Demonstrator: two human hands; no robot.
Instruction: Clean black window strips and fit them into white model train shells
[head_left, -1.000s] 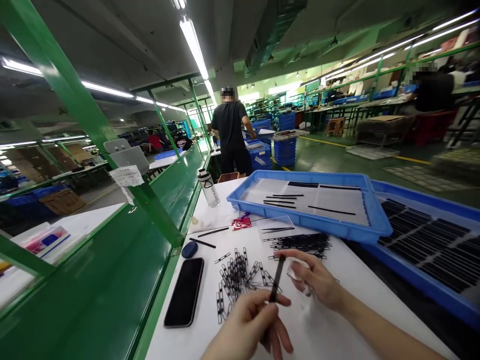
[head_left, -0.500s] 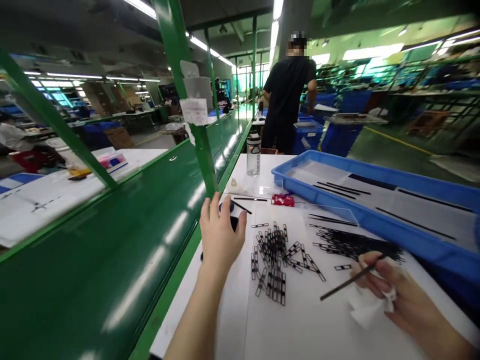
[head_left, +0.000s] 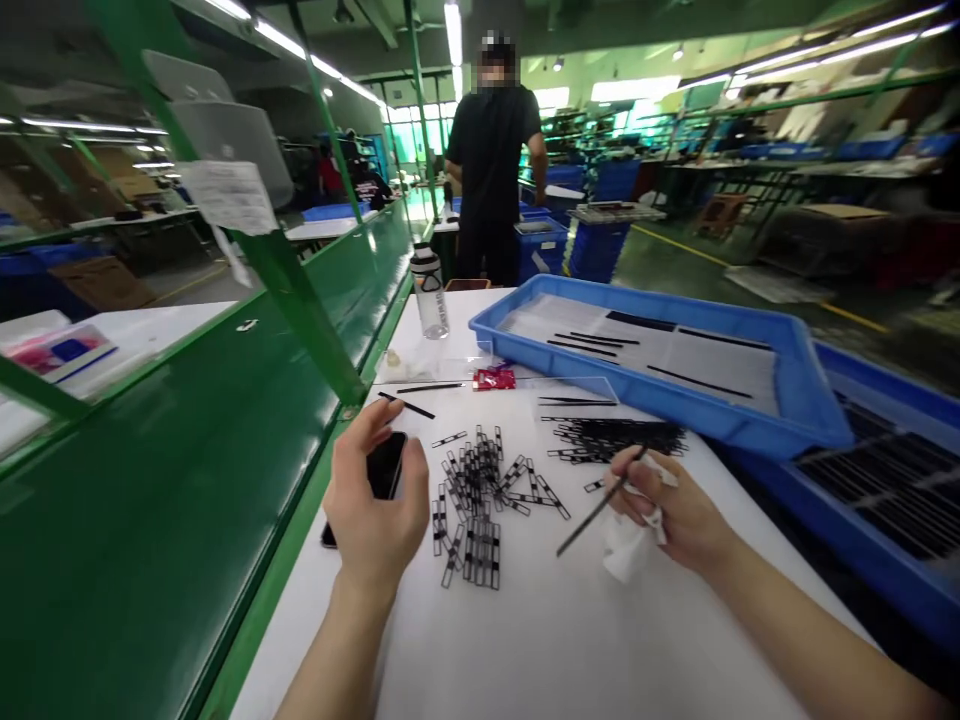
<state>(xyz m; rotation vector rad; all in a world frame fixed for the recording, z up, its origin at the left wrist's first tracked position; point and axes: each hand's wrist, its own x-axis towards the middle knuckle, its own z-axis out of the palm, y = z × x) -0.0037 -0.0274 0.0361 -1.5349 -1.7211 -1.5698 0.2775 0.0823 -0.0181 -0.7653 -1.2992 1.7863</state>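
My left hand [head_left: 375,525] is over a dark phone [head_left: 385,466] at the table's left edge. Its fingers are curled but apart, with nothing visible between them; the fingertips come close to a thin black strip [head_left: 409,405]. In my right hand [head_left: 675,515] are a slim black strip [head_left: 589,518], slanting down to the left, and a crumpled white cloth or tissue [head_left: 626,550]. Between the hands lies a loose pile of small black rectangular frames [head_left: 476,475]. Beyond my right hand is a stack of long black strips [head_left: 615,437].
A blue tray [head_left: 814,400] with black strips sits at the right rear, above another blue tray [head_left: 900,580]. A clear bottle [head_left: 431,305] and a red packet [head_left: 494,379] stand farther back. A green post [head_left: 300,310] rises on the left. A person [head_left: 491,170] stands beyond.
The view has turned right, so things appear farther left. My left hand has drawn back nearer the phone, its fingers more curled. My right hand still holds the strip and white cloth.
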